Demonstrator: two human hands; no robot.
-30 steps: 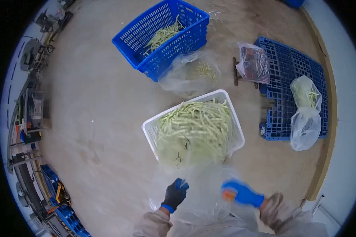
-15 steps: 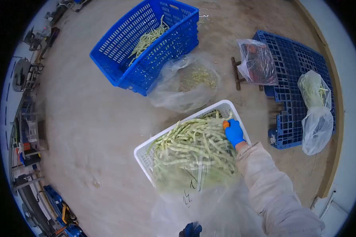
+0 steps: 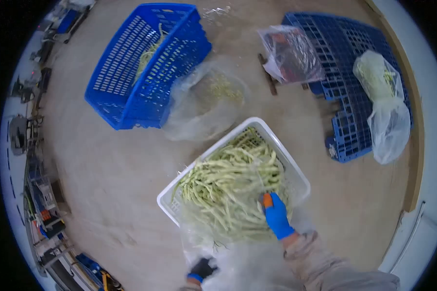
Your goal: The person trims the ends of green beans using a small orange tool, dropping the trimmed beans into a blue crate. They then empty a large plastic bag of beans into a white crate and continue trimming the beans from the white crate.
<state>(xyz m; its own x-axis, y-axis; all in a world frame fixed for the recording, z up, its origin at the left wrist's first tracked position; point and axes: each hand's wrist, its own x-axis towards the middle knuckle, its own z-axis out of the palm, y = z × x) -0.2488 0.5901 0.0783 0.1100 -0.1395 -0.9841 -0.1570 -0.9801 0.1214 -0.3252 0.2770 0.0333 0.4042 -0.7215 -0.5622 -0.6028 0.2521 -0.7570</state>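
A white plastic basket [image 3: 296, 170] on the floor holds pale green beans [image 3: 223, 169]. A clear plastic bag [image 3: 247, 262] lies over their near part and stretches toward me. My right hand [image 3: 278, 217], in a blue glove with an orange piece at the thumb, is closed on the bag's film above the beans, inside the basket's right side. My left hand [image 3: 202, 269], in a dark glove with a blue cuff, is closed on the bag's left edge, nearer me. Blur softens its fingers.
A blue crate [image 3: 145, 92] with some beans stands at the upper left. Beside it lies an open clear bag [image 3: 179, 114] with bean scraps. To the right, a blue pallet [image 3: 342, 126] carries a bag of beans [image 3: 378, 77]; a plastic-covered stool [image 3: 294, 56] is next to it.
My right hand has drawn back from the basket's far right corner toward me, bringing the bag's film along. My left hand has come further into view. The whole view has shifted.
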